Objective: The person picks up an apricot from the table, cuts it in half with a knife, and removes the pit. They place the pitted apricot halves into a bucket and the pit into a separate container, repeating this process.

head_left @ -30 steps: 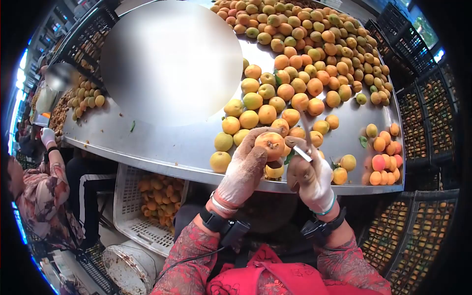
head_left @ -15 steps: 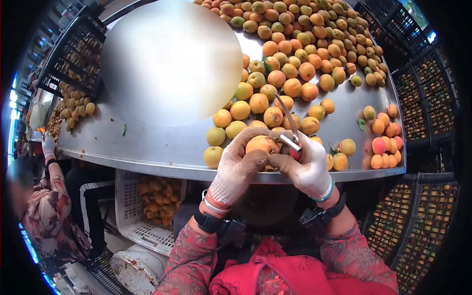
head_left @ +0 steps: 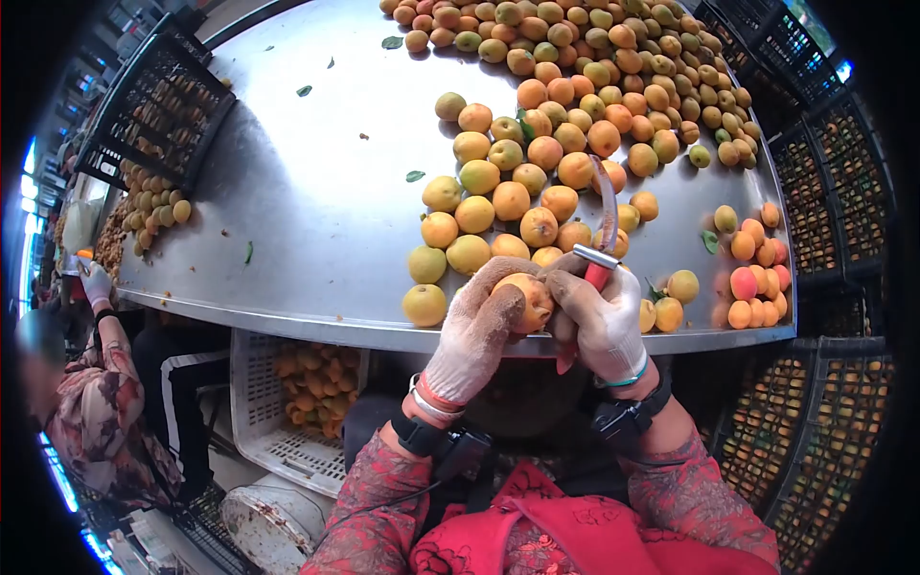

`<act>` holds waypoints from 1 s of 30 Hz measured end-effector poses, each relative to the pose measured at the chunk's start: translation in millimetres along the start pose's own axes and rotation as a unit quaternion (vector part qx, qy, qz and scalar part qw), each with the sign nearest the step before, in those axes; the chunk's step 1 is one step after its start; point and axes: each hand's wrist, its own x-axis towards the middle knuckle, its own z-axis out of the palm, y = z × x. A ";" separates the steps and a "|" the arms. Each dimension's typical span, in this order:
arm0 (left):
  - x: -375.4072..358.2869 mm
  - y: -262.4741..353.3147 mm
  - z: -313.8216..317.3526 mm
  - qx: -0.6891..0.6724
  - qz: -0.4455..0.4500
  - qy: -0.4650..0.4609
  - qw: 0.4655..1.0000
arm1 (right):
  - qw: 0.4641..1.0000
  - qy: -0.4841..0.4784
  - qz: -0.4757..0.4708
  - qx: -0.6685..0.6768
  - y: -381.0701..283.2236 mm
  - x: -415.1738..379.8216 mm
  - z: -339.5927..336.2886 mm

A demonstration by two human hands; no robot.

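Left hand: gloved left hand (head_left: 476, 326) is curled shut around one apricot (head_left: 527, 299), fingers wrapped over its near side, holding it just above the near rim of the table.
Apricot in hand: orange-yellow, round, a darker blemish on the face turned to the camera; it sits between the two hands, touching both gloves.
Handling: judged light and soft-fleshed, with thin skin that would bruise under a hard pinch; best cradled across the fingers around its widest part, leaving the top free for the blade.
Right hand: gloved right hand (head_left: 602, 321) is closed on a knife (head_left: 602, 230) with a red handle, thumb pressing against the fruit; the curved blade points up and away over the heap.
Knife: stiff, thin metal blade, a silver collar where it meets the grip; the handle is mostly hidden inside the glove.
Table: steel table (head_left: 316, 182), bare and shiny on the left with a few stray leaves.
Fruit heap: loose apricot pile (head_left: 575, 105) spreads from the middle to the far right, some greener, some deep orange.
Far right: small cluster of redder apricots (head_left: 747, 278) near the table's edge.
Below left: white crate (head_left: 287, 402) under the table with fruit in it.
Far left: another person's gloved hand (head_left: 96, 283) at the table's end.
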 end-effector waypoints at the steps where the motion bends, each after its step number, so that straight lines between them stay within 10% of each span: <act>1: 0.2 0.6 -0.3 0.020 -0.006 0.002 1.000 | 1.000 -0.003 -0.008 -0.004 -0.2 0.7 -0.7; 17: 1.9 -8.0 -5.8 0.071 0.059 0.078 0.993 | 0.946 -0.129 -0.125 -0.268 1.6 -6.9 -8.7; 21: -2.2 0.4 -2.9 0.120 0.045 0.099 0.987 | 0.902 -0.070 -0.285 -0.315 24.7 4.9 -3.9; 30: -6.3 0.3 -8.8 0.208 0.106 0.126 0.964 | 0.912 -0.068 -0.232 -0.331 33.0 -3.0 5.3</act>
